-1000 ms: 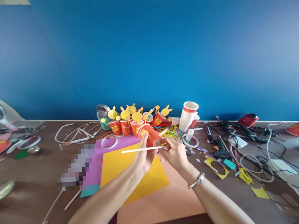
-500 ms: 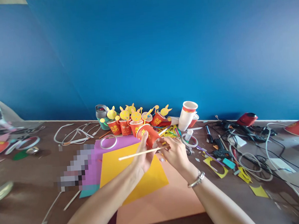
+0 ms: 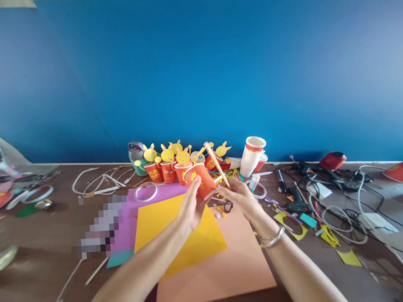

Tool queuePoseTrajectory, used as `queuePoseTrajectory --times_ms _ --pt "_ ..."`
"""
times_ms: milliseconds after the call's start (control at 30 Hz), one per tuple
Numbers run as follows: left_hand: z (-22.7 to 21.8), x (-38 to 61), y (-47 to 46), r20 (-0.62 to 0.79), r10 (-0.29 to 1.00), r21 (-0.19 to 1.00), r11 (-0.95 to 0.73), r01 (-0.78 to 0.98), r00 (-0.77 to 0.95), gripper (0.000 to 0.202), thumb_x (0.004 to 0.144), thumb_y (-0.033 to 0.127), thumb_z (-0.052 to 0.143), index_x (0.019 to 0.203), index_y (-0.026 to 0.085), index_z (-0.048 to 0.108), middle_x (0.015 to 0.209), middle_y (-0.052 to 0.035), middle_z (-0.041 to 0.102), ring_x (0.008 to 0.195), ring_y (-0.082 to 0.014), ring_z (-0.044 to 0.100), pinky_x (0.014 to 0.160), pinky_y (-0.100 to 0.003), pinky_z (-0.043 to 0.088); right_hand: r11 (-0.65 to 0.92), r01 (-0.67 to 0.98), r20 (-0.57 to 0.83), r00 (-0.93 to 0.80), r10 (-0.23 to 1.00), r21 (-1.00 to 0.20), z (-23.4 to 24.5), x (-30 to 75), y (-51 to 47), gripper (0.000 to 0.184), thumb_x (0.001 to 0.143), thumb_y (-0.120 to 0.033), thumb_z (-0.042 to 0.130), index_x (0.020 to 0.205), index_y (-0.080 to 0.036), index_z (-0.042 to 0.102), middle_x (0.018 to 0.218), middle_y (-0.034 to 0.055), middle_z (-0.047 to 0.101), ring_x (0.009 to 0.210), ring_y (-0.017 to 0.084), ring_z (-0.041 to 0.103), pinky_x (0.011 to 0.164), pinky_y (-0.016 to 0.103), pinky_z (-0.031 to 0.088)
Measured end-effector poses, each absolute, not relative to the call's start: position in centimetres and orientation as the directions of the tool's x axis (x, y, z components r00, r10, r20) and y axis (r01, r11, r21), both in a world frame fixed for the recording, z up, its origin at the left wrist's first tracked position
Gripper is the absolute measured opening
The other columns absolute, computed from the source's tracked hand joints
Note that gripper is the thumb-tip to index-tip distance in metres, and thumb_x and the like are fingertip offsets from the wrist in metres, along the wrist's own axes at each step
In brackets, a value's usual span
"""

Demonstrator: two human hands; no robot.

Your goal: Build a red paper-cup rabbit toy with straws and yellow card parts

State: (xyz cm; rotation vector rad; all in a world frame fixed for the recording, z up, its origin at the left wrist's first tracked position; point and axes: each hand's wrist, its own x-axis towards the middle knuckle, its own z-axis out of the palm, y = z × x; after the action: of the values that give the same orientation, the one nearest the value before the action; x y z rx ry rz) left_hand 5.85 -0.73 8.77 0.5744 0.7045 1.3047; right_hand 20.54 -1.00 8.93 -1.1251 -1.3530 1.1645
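Observation:
My left hand (image 3: 192, 206) is closed round a red paper cup (image 3: 203, 180) with yellow print, tilted above the papers. Between the fingers of my right hand (image 3: 236, 196) is a pale wooden stick (image 3: 216, 163), its free end pointing up and left, just right of the cup. A dark loop (image 3: 228, 207) shows below those fingers; whether it is held I cannot tell. Under both hands lie a yellow paper sheet (image 3: 165, 230) and a peach sheet (image 3: 212, 278). Behind the held cup stand several red cups (image 3: 168, 173) with yellow rabbit-like paper heads.
Stacked white cups (image 3: 251, 157) stand at the back, near a grey-green bottle (image 3: 138, 159). Tape rolls (image 3: 145, 191), a glue gun (image 3: 296, 201), tangled cables (image 3: 349, 224) and yellow paper scraps (image 3: 349, 257) lie about. A blue wall (image 3: 197, 78) rises behind the table.
My right hand has drawn slightly right, away from the cup, and the stick has swung from pointing left to pointing up. The dark loop has come into sight. My left hand keeps the cup.

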Motion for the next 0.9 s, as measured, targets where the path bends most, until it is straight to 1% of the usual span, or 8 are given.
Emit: queuePoseTrajectory --times_ms 133,267,367,467,600,667,767,900 --pt "8.4 5.6 -0.5 0.178 0.98 0.912 -0.199 -0.358 -0.092 0.055 0.055 0.017 0.084 0.104 0.021 0.059 0.105 -0.0037 0.066 0.104 -0.0207 0.059 0.091 -0.028 0.044 0.26 -0.054 0.252 0.118 0.96 -0.964 10.1 21.8 -1.2 0.035 0.088 -0.053 0.047 0.075 -0.021 0.054 0.065 -0.0011 0.051 0.059 0.013 0.048 0.055 0.024 0.039" --pt "7.4 5.5 -0.6 0.408 0.913 0.909 -0.406 -0.095 -0.003 0.061 0.049 0.008 0.082 0.105 0.02 0.059 0.115 -0.0091 0.061 0.116 -0.0258 0.053 0.101 -0.035 0.038 0.388 0.148 0.413 0.237 0.879 -0.91 10.8 22.4 -2.1 0.035 0.093 -0.05 0.041 0.086 -0.021 0.061 0.083 0.0033 0.061 0.072 0.016 0.053 0.064 0.026 0.042" --pt "6.7 5.8 -0.7 0.461 0.884 0.887 -0.457 -0.066 0.08 0.063 0.051 0.005 0.08 0.107 0.021 0.056 0.118 -0.011 0.059 0.117 -0.0264 0.053 0.103 -0.039 0.036 0.442 0.344 0.522 0.19 0.831 -0.829 11.2 22.2 -2.9 0.033 0.095 -0.044 0.04 0.091 -0.022 0.064 0.083 0.0045 0.065 0.07 0.017 0.055 0.066 0.028 0.042" --pt "6.5 6.2 -0.9 0.436 0.894 0.897 -0.423 -0.124 0.1 0.06 0.053 0.007 0.081 0.106 0.02 0.056 0.113 -0.0102 0.061 0.11 -0.0247 0.057 0.099 -0.038 0.039 0.504 0.574 0.617 0.003 0.787 -0.646 11.4 21.5 -3.4 0.027 0.094 -0.035 0.045 0.085 -0.021 0.067 0.084 0.0066 0.068 0.08 0.02 0.06 0.078 0.033 0.041" --pt "6.7 6.5 -1.2 0.342 0.933 0.927 -0.317 -0.199 0.111 0.06 0.048 0.008 0.083 0.1 0.02 0.056 0.105 -0.0072 0.063 0.096 -0.0214 0.061 0.087 -0.033 0.045 0.508 0.714 0.596 -0.158 0.787 -0.482 11.4 21.0 -3.6 0.021 0.092 -0.03 0.049 0.086 -0.021 0.068 0.085 0.0058 0.07 0.084 0.021 0.063 0.083 0.035 0.039" --pt "6.7 6.5 -1.3 0.329 0.935 0.934 -0.303 -0.189 0.129 0.058 0.05 0.009 0.083 0.1 0.02 0.055 0.103 -0.0058 0.062 0.093 -0.0204 0.061 0.083 -0.031 0.046 0.48 0.708 0.572 -0.132 0.81 -0.518 11.6 21.1 -3.8 0.019 0.091 -0.032 0.051 0.085 -0.021 0.066 0.082 0.0046 0.07 0.08 0.02 0.063 0.078 0.032 0.041" --pt "6.4 6.5 -1.3 0.326 0.935 0.938 -0.302 -0.168 0.137 0.058 0.054 0.011 0.082 0.103 0.022 0.053 0.103 -0.005 0.061 0.094 -0.0213 0.06 0.08 -0.03 0.047 0.39 0.623 0.498 -0.001 0.867 -0.678 12.1 21.7 -4.0 0.019 0.088 -0.036 0.054 0.079 -0.021 0.061 0.069 0.0014 0.065 0.063 0.015 0.058 0.062 0.026 0.042" --pt "5.8 6.4 -0.9 0.394 0.913 0.919 -0.39 -0.06 0.103 0.053 0.06 0.013 0.078 0.105 0.022 0.051 0.105 -0.0063 0.059 0.097 -0.0222 0.059 0.085 -0.032 0.044 0.342 0.482 0.421 0.063 0.905 -0.807 13.0 23.1 -4.2 0.033 0.085 -0.044 0.057 0.063 -0.019 0.053 0.055 -0.0009 0.052 0.05 0.011 0.044 0.046 0.023 0.032"
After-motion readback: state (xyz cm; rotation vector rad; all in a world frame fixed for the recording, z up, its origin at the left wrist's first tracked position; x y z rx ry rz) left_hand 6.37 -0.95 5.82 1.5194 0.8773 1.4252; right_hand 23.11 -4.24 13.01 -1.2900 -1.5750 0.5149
